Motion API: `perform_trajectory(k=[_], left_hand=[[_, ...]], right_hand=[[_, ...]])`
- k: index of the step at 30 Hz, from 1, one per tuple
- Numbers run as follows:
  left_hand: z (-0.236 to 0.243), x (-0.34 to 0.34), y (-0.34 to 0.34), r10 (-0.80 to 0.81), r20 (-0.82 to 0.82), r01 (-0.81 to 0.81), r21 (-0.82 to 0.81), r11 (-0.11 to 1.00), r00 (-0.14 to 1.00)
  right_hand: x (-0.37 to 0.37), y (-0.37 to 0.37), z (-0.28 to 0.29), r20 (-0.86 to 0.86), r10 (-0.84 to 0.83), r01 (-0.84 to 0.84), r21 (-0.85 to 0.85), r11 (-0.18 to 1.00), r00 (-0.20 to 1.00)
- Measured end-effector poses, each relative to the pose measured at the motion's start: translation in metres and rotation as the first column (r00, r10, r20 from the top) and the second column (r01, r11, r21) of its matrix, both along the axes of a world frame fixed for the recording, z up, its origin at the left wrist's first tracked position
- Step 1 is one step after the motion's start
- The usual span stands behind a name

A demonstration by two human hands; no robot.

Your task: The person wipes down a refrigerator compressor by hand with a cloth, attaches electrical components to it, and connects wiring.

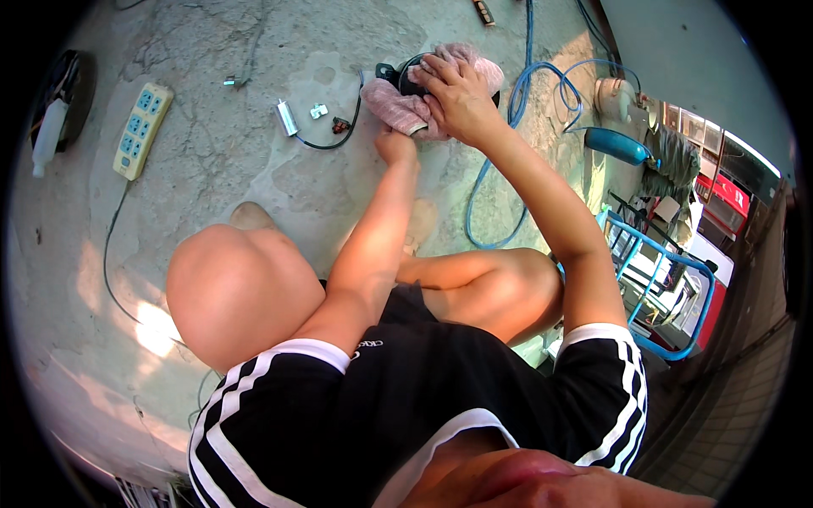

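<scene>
Evidently both hands are together at one fluffy pink cloth (396, 106), bundled around a black object (412, 83) on the rough grey concrete floor (203, 161). The right hand (461, 97) spreads its fingers across the top; the left hand (395, 146) meets the lower edge (fingertips hidden, so I cannot tell its grip). Leftward lies a silver metal cylinder (286, 118).

A black shirt (440, 381) has white-striped sleeves (597, 389).
</scene>
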State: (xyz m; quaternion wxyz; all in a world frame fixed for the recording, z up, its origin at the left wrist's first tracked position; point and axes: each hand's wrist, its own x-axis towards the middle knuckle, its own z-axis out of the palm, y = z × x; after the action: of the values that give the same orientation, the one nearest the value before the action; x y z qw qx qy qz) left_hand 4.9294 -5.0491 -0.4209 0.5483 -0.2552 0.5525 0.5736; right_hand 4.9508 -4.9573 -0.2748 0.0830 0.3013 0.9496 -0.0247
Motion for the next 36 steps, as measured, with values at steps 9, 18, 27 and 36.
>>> perform_trajectory(k=[9, 18, 27, 36], left_hand=[[0.024, -0.017, -0.004, 0.031, 0.015, -0.033, 0.149, 0.988, 0.999], [0.013, -0.019, -0.004, 0.037, 0.059, -0.051, 0.269, 0.962, 0.998], [0.032, -0.024, 0.001, -0.137, 0.115, 0.124, 0.118, 0.985, 0.984], [0.04, -0.045, -0.001, -0.343, 0.18, 0.3, 0.23, 0.926, 0.922]], right_hand=[[0.039, -0.028, -0.004, -0.065, 0.18, -0.186, -0.115, 0.976, 0.982], [0.052, -0.039, -0.004, -0.259, 0.072, -0.154, -0.316, 0.936, 0.963], [0.112, -0.03, 0.011, 0.177, -0.634, 0.534, -0.727, 0.432, 0.753], [0.117, 0.033, 0.05, -0.349, -0.727, 0.34, -0.709, 0.617, 0.591]])
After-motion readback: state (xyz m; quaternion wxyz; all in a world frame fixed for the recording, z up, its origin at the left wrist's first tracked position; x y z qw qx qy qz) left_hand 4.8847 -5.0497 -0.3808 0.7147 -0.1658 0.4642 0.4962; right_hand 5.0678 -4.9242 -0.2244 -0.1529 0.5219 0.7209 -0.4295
